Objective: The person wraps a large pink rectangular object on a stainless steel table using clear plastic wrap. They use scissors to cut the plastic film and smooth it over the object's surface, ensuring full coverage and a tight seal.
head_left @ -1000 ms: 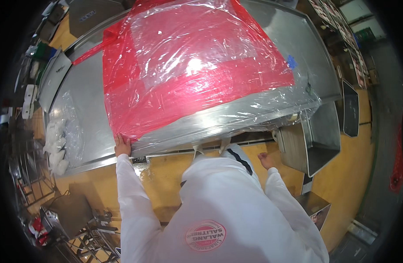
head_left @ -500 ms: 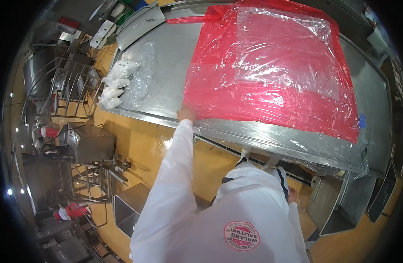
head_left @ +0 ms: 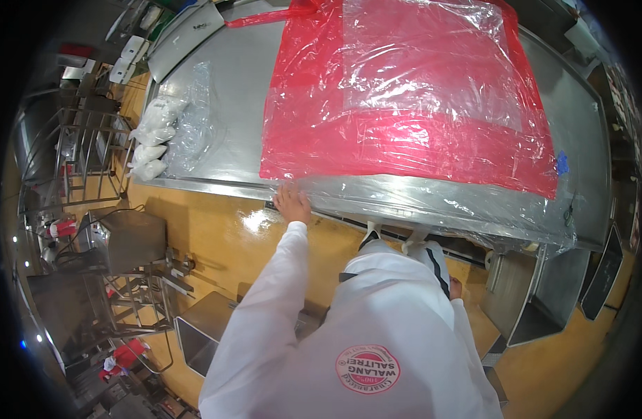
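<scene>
— Gripping anything, that left hand [head_left: 292,202]?
— Nothing visible: its fingers spread loosely at the long grey steel table's [head_left: 241,115] near edge, perhaps for steadying. The right hand [head_left: 456,287], at four o'clock from it, is partly hidden; I can't tell whether it's closed.
— And the glossy red rectangular plastic sheet [head_left: 408,140]?
— Between one and two o'clock from the left hand, probably laid flat to limit creases.

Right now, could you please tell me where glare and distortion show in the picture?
Head view: white glare streaks the red plastic sheet; a bright reflection lies on the yellow floor; the steel table has edges that bend.
</scene>
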